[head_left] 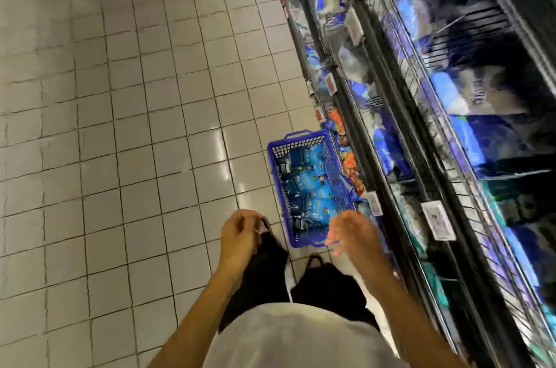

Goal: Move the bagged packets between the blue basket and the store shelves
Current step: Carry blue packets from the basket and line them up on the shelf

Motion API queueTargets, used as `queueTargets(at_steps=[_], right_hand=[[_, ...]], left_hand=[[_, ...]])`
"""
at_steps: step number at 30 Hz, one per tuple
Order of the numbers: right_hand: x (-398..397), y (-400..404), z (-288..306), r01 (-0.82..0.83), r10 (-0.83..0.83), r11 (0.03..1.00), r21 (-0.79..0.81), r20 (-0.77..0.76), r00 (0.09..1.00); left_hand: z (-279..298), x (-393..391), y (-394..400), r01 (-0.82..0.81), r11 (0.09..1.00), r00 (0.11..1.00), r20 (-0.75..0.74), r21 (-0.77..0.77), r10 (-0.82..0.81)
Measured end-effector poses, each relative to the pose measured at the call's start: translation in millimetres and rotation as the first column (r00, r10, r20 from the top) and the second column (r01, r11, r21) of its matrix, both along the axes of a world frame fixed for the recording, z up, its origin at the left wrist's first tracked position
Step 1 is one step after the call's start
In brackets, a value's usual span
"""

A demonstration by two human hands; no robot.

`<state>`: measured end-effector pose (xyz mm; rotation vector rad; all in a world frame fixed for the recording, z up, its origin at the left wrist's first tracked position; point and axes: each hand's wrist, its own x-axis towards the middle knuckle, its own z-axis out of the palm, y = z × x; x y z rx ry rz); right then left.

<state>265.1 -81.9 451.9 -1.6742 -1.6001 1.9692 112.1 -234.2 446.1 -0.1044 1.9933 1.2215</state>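
Note:
A blue plastic basket (301,148) stands on the tiled floor against the foot of the store shelves (421,133). Several blue bagged packets (313,187) lie inside it. My right hand (349,232) hovers over the basket's near end, fingers loosely spread and holding nothing. My left hand (240,232) hangs to the left of the basket over my dark trouser leg, fingers loosely curled with nothing in them. The shelves hold more blue and white bagged packets (451,91), blurred by motion.
Beige floor tiles (120,127) fill the left and middle of the view. Orange packets (350,163) sit on the lowest shelf beside the basket. White price tags (437,220) hang on the shelf rails. My dark shoes (316,265) stand just before the basket.

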Motion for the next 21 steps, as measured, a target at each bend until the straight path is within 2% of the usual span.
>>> queueTargets(at_steps=[7, 11, 14, 17, 21], right_hand=[[-25.4, 26.4, -97.3, 0.178, -0.172, 0.984, -0.025, 0.158, 0.972], [-27.6, 40.2, -191.6, 0.303, -0.277, 0.951, -0.062, 0.264, 0.924], [-23.6, 48.9, -276.3, 0.325, -0.274, 0.941, -0.099, 0.345, 0.898], [-16.1, 58.7, -363.1, 0.318, -0.214, 0.933, -0.171, 0.445, 0.869], [-18.6, 72.6, -475.9, 0.401, -0.242, 0.875, -0.272, 0.472, 0.848]], left_hand=[[-100.6, -31.8, 54.4, 0.26, 0.959, 0.959, 0.146, -0.116, -0.242], [-185.0, -34.7, 86.5, 0.378, 0.917, 0.909, 0.238, -0.128, -0.342], [-270.2, -33.3, 106.6, 0.476, 0.859, 0.871, 0.241, -0.19, -0.429], [-363.8, -25.1, 128.3, 0.608, 0.746, 0.793, 0.235, -0.272, -0.562], [-483.6, -10.6, 167.7, 0.799, 0.504, 0.583, 0.216, -0.326, -0.784]])
